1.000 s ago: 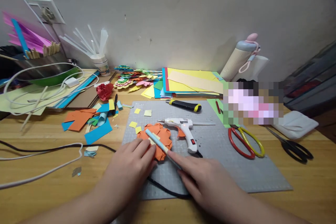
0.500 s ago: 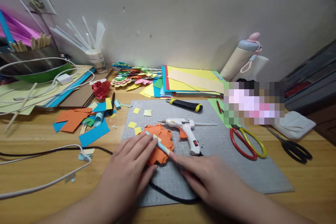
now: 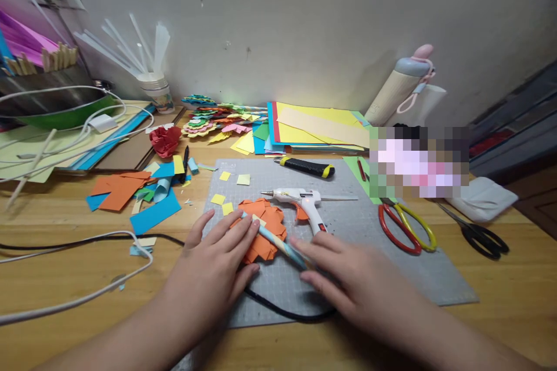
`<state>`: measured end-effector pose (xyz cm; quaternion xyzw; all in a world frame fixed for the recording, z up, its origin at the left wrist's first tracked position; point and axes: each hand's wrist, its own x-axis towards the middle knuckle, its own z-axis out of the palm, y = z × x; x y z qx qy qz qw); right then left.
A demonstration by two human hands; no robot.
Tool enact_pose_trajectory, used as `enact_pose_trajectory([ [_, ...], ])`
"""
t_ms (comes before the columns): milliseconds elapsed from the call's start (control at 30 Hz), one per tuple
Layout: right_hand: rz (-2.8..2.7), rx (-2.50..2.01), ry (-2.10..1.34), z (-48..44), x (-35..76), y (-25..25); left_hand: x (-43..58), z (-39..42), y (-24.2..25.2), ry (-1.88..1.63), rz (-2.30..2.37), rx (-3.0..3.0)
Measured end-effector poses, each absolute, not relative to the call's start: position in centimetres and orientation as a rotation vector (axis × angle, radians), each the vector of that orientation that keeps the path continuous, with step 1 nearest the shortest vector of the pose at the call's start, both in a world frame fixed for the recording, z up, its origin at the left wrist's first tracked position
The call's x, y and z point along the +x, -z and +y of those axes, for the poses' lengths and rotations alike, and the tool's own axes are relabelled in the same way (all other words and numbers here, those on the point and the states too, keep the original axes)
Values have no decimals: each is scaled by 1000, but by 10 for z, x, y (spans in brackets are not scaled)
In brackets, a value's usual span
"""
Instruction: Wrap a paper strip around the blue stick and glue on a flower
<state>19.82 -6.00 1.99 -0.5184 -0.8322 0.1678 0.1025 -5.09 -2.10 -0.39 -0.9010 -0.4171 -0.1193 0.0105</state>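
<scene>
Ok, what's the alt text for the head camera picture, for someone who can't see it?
A left hand rests over a striped stick on an orange paper flower, the right hand at the stick's near end. A white glue gun lies nearby on the gray mat.

No legible text found; faint marks on bottle [image 3: 394, 90], far right, and cutting mat [image 3: 363, 226] unreadable.

Soft light, slightly blurred right hand [image 3: 354, 272]
</scene>
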Motion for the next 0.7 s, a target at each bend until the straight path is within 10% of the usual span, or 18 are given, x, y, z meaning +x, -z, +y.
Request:
enact_pose_trajectory([
  [267, -2162, -2245, -305, -21, 200, -19, -51, -22, 5, 334, -1283, -2813],
  [700, -2438, -1691, -495, -73, 183, -12, -47, -25, 3, 409, -1326, -2834],
])
